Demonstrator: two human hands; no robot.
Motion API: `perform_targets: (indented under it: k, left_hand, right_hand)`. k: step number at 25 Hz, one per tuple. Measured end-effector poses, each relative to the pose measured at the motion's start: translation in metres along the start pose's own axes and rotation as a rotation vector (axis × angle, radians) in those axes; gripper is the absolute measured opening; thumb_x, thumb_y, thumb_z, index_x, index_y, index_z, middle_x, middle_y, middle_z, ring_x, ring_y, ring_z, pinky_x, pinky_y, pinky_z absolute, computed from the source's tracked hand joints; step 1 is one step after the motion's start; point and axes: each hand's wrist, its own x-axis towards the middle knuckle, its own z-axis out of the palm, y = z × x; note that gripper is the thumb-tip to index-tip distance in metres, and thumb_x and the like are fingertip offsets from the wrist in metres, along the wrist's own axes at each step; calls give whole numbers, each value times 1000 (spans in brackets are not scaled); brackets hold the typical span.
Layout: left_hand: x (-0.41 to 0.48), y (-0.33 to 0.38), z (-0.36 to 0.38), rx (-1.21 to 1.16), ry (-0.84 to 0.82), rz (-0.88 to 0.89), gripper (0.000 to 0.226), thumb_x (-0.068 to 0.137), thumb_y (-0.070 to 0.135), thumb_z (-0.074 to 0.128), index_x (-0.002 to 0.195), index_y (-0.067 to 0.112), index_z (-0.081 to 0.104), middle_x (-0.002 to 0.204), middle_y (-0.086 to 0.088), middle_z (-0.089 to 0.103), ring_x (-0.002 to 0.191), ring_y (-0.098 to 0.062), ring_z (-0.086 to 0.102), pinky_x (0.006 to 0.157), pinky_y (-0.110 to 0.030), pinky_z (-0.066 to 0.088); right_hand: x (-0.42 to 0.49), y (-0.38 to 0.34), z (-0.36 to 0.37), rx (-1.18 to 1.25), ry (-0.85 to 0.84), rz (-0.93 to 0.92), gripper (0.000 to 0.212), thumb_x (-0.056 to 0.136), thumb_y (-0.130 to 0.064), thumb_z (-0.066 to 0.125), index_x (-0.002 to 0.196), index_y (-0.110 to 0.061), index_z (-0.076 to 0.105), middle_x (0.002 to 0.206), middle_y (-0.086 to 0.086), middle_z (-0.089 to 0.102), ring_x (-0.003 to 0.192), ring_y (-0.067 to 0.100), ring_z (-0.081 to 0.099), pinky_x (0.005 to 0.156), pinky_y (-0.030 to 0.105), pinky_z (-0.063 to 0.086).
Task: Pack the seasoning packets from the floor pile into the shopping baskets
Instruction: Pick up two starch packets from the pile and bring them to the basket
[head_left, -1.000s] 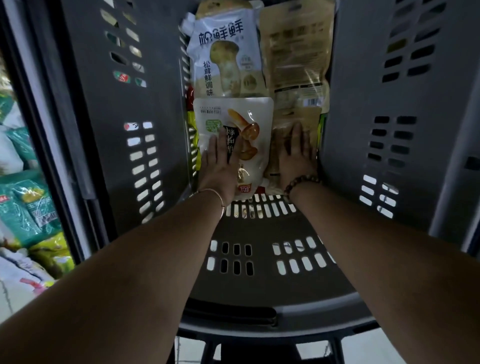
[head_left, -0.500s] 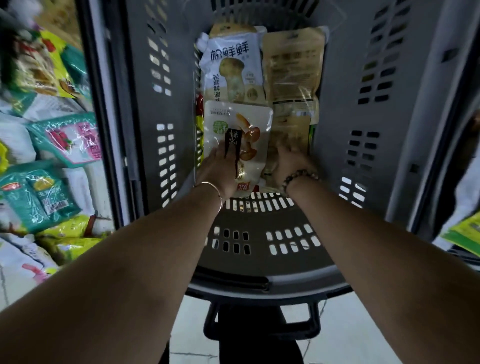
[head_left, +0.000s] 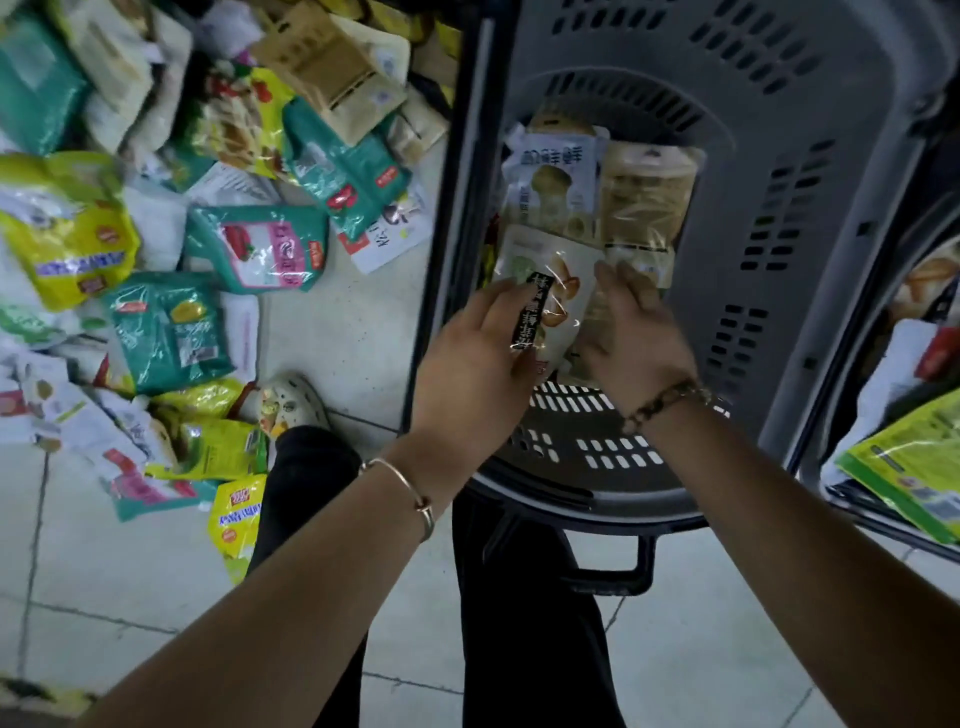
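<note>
A grey shopping basket (head_left: 779, 270) stands on a tiled floor, right of centre. Inside lie packets: a white mushroom packet (head_left: 563, 275) nearest, another white packet (head_left: 550, 176) beyond it, and a tan packet (head_left: 647, 202) to the right. The left hand (head_left: 472, 364) and right hand (head_left: 639, 338) hover over the nearest packet's left and right edges, fingers relaxed and slightly curved, gripping nothing; whether the fingertips touch it is unclear. The floor pile (head_left: 208, 239) of green, yellow and white seasoning packets spreads far left.
</note>
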Motion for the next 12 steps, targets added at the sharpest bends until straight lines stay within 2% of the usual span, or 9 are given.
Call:
perform_targets:
  k: [4,6,9,12]
  left_hand:
    - [-24,-33,-67,-53,141,-108,50,77,7,64,127,7,55,131,-10,55,114,-32,57,89,-39,49]
    - [-36,-58,-93,-88,201,-196,50,79,8,63,128,9,55,132,-9,54,117,-29,55,93,-34,45]
    - [-55,-102,-127,-160,293,-379,51,81,10,64,130,14,53,132,-4,54,115,-20,52,91,-22,37]
    - [-80,-151,-156,-236,341,-527,52,82,13,63,132,18,51,132,-1,53,114,-21,53,90,-33,44]
  right_hand:
    - [-26,-77,-21,72,177,-176,66,81,-19,66,141,-18,38,145,9,38,126,31,44,98,45,44]
    - [-34,-121,-19,113,180,-289,63,78,-16,68,137,-16,45,140,11,45,123,31,47,95,44,45]
    - [-33,-186,0,8,66,-380,64,79,-21,68,138,-21,44,143,7,42,126,26,45,95,38,43]
    - [-23,-248,29,-44,-86,-390,62,83,-23,63,140,-22,39,146,5,35,132,23,36,105,35,35]
